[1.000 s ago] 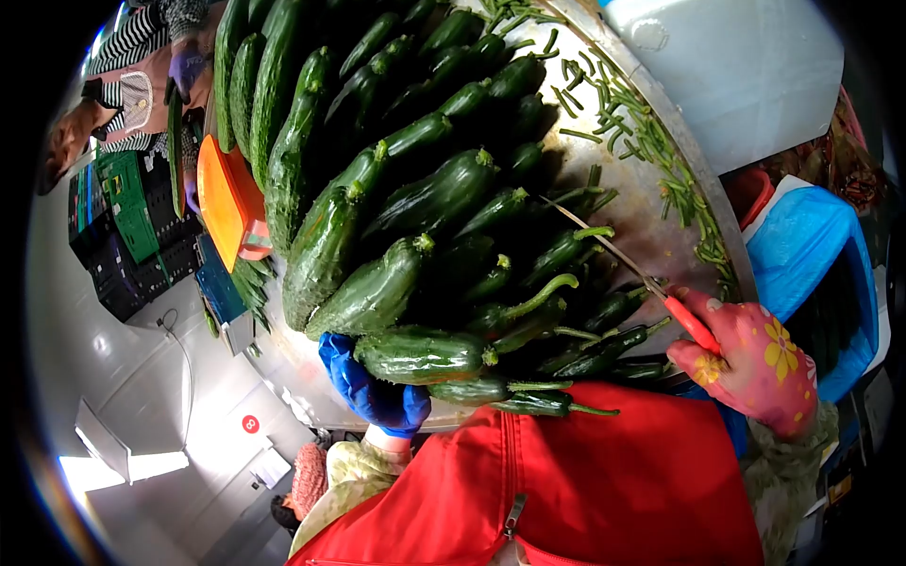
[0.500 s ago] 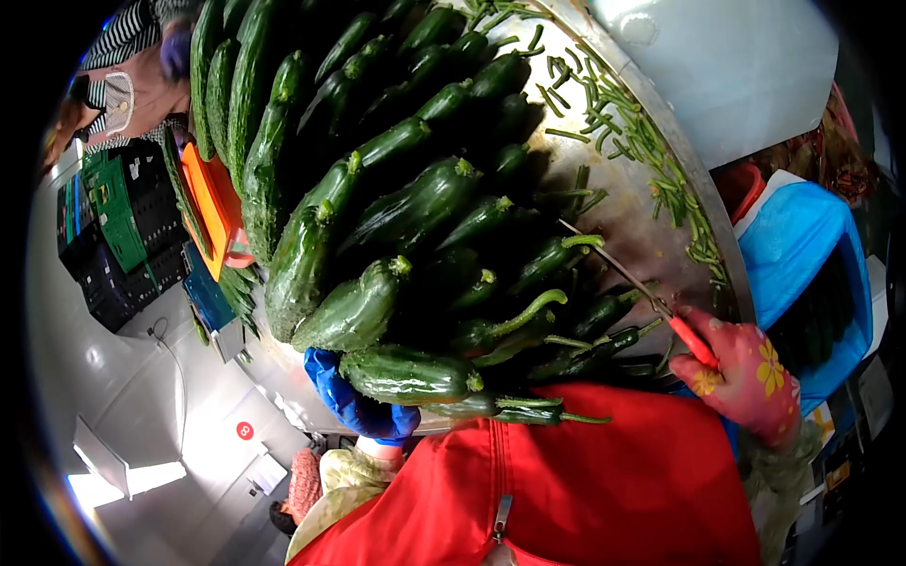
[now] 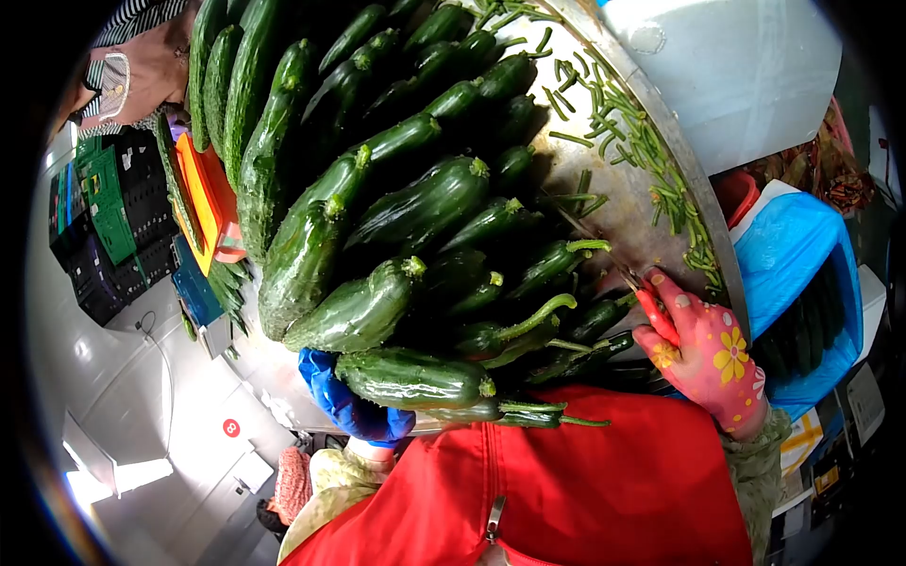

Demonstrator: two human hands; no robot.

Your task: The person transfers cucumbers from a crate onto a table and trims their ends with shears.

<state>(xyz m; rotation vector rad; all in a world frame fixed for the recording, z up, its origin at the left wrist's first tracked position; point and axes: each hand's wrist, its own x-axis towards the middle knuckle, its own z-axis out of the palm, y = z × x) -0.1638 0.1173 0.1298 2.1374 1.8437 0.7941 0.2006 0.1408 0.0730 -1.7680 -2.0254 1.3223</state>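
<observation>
My left hand (image 3: 349, 401), in a blue glove, cups the blossom end of a thick cucumber (image 3: 415, 378) at the near edge of a large pile of cucumbers (image 3: 415, 203). Slimmer cucumbers lie just under that one, their long stems pointing right. My right hand (image 3: 698, 344), in a pink flowered glove, is closed on the red handle of a thin-bladed tool (image 3: 658, 316). Its blade points up and left, over the metal table near the curved stem (image 3: 540, 316) of another cucumber. Cut stems (image 3: 651, 156) lie along the table's right rim.
A blue-lined bin (image 3: 802, 283) holding cucumbers stands at the right, beside a red container (image 3: 734, 196) and a pale lid or sheet (image 3: 736, 80). At the left are an orange tray (image 3: 209, 203), green and black crates (image 3: 113, 208) and a co-worker (image 3: 142, 75).
My right hand with the red-handled tool has moved left, nearer the cucumber stems. My left hand still cups the thick cucumber. The co-worker's purple-gloved hand has left its earlier place at upper left.
</observation>
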